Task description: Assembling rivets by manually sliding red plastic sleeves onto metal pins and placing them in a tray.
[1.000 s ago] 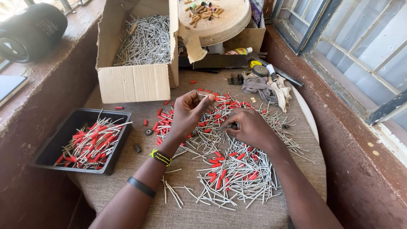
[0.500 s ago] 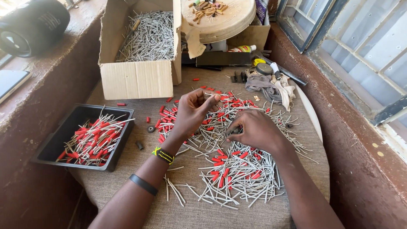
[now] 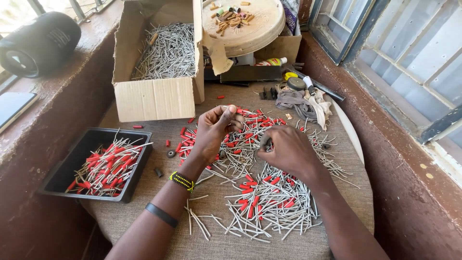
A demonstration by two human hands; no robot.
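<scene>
Left hand (image 3: 211,135) pinching red-capped pin (image 3: 234,110) | right hand (image 3: 286,151) curled shut over thin metal pins (image 3: 269,202)

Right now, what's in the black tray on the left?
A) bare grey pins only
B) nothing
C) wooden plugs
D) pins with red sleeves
D: the black tray holds a heap of pins with red sleeves, while the bare grey pins sit in the cardboard box behind it.
</scene>
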